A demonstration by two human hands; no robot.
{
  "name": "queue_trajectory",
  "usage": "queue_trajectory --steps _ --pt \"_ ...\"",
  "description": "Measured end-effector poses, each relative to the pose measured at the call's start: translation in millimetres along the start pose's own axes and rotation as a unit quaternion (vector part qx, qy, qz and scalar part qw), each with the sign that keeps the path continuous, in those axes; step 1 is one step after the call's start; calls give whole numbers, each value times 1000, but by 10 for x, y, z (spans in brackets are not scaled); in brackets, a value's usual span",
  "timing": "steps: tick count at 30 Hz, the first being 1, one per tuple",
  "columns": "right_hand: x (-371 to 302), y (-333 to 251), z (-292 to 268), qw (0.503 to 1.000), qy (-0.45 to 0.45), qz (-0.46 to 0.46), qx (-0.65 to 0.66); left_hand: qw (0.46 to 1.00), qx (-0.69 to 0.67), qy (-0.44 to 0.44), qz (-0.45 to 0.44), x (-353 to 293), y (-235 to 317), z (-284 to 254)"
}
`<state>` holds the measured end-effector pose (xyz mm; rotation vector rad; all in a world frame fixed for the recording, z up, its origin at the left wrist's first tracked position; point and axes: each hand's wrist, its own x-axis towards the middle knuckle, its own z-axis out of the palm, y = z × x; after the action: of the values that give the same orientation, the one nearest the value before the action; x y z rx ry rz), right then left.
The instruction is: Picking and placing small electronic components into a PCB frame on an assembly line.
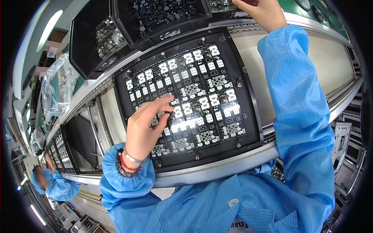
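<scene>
My left hand (145,120) is over a black carrier frame (248,112) that holds a panel of small circuit boards (190,91) with rows of white parts. Its thumb and forefinger are closed in a pinch just above the boards, with a tiny dark thing between the tips that I cannot make out. At the top right, my right hand (266,13) reaches to a bin of small shiny metal parts (220,3). One digit stretches toward the bin, while the upper picture edge cuts off the other fingertips, so their grip is hidden.
Beyond the frame stand a black bin of round black parts (165,11) and another with metal pieces (108,37). A conveyor rail (217,165) runs along my side. Clear plastic bags (60,85) lie at the left. A co-worker in blue (58,186) is at the far left.
</scene>
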<state>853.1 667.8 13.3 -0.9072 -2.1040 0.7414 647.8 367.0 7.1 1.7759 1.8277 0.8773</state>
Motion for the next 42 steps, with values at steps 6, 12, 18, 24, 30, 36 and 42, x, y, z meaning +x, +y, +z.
queue_trajectory --steps 6,12,18,24,30,36,42 --pt "2 13 -32 1000 0 -8 -3 1000 9 -10 -2 3 12 -30" --pt "-14 20 -45 1000 -3 2 -1 997 62 -34 39 47 89 -56" --pt "-30 31 -64 1000 -5 -1 5 990 81 -63 93 70 83 -77" --pt "-35 40 -106 1000 -7 -9 2 993 66 -65 72 96 91 -94" --pt "-63 81 -142 1000 3 -16 3 990 101 -54 87 89 100 -65" --pt "-45 190 -117 999 8 -31 -27 982 103 -95 127 77 52 -77" --pt "-123 170 -117 999 1 -32 -20 977 207 -17 42 -87 192 -194"
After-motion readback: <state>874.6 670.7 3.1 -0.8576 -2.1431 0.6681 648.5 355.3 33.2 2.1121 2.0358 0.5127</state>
